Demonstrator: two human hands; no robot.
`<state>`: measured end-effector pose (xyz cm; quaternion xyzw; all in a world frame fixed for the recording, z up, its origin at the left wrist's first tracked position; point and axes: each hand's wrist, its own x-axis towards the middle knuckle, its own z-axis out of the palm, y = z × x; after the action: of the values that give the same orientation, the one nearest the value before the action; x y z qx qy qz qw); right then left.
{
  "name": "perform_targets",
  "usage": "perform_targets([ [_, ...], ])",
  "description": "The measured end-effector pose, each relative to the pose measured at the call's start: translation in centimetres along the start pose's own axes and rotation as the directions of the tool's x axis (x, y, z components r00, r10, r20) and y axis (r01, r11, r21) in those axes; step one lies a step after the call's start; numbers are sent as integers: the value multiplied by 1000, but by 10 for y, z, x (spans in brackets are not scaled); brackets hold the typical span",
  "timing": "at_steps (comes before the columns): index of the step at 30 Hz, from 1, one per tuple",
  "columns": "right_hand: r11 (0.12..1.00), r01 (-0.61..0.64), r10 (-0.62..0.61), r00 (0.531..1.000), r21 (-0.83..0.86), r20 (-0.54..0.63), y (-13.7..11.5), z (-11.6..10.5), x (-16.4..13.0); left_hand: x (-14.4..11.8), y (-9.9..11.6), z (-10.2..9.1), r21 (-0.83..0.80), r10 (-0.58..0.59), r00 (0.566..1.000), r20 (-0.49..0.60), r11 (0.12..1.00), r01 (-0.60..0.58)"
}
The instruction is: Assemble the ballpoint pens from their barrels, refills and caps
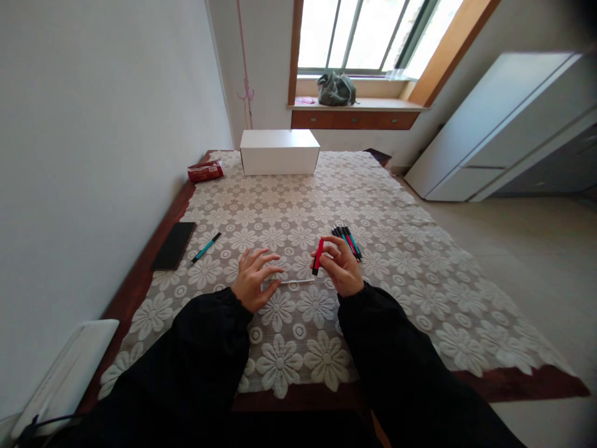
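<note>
My right hand pinches a short red pen barrel with a black end, held at a slant above the tablecloth. Fingers spread, my left hand is open, its thumb close to one end of a thin whitish pen refill; whether they touch I cannot tell. The refill lies between my hands. Just beyond my right hand is a bunch of several pens, black with teal or red, partly hidden by the fingers. Left of my left hand rests a single teal and black pen.
A flower-patterned tablecloth covers the table. At the left edge lies a flat black object like a phone or notebook. Toward the far end are a dark red packet and a white box. A wall runs along the left.
</note>
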<state>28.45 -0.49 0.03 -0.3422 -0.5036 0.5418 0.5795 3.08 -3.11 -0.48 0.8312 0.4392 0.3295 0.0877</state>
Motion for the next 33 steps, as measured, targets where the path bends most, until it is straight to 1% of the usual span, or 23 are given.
perform_targets([
  [2, 999, 21, -20, 1000, -35, 21, -1, 1, -1, 0, -1, 1, -9, 4, 1000, -11, 1000, -4],
  [3, 996, 55, -54, 998, -64, 19, -2, 2, -2, 0, -1, 1, -13, 6, 1000, -14, 1000, -6],
  [5, 965, 177, -184, 983, -193, -17, -6, 4, -4, 0, 0, 1, -19, 5, 1000, -13, 1000, -5],
  [6, 922, 244, -265, 964, -299, -29, -8, 4, -5, 0, 0, 0, -22, 4, 1000, -10, 1000, -4],
  [7, 862, 295, -334, 942, -413, -24, -10, 4, -6, 0, 0, 0, -24, 1, 1000, -7, 1000, -1],
  [8, 798, 325, -381, 925, -507, -6, -12, 4, -7, 0, 0, 0, -26, -1, 1000, -6, 1000, 1],
  [9, 747, 341, -403, 915, -571, 18, -14, 3, -7, 0, 0, 0, -25, -2, 1000, -9, 1000, 2],
  [10, 716, 346, -411, 911, -606, 35, -15, 1, -7, 0, 0, 0, -22, -1, 1000, -13, 1000, 0],
  [11, 710, 346, -407, 912, -614, 45, -16, 0, -6, 0, 0, 0, -19, 2, 1000, -17, 1000, -2],
  [12, 722, 344, -403, 914, -601, 40, -17, -1, -5, 0, 0, 0, -17, 4, 1000, -19, 1000, -4],
  [14, 750, 333, -405, 914, -571, 2, -17, -3, -3, 0, 0, 0, -19, 5, 1000, -15, 1000, -6],
  [18, 850, 305, -358, 933, -430, -45, -18, -3, -2, 0, 1, 0, -23, 7, 1000, -5, 1000, -7],
  [20, 910, 263, -295, 954, -321, -53, -18, -3, -1, 0, 0, 0, -10, 5, 1000, -2, 1000, -5],
  [22, 958, 195, -215, 974, -211, -75, -16, -5, 1, 0, -2, 0, 8, -6, 1000, -4, 1000, 6],
  [24, 988, 107, -117, 989, -108, -86, -13, -8, 4, 0, -4, 0, 19, -17, 1000, 1, 1000, 17],
  [26, 999, 23, -27, 996, -47, -83, -11, -12, 6, 0, -5, 0, 21, -17, 999, 30, 1000, 16],
  [28, 999, -5, 1, 997, -47, -74, -9, -13, 7, -1, -5, 1, 25, -2, 997, 71, 1000, 1],
  [29, 997, 13, -19, 997, -73, -70, -9, -12, 6, -1, -5, 1, 29, 2, 996, 89, 1000, -4],
  [31, 979, 98, -108, 993, -179, -48, -10, -9, 3, -1, -5, 1, 38, -6, 993, 115, 999, 2],
  [33, 925, 197, -208, 978, -325, 0, -12, -6, 0, 0, -4, 0, 44, -27, 991, 131, 999, 21],
])
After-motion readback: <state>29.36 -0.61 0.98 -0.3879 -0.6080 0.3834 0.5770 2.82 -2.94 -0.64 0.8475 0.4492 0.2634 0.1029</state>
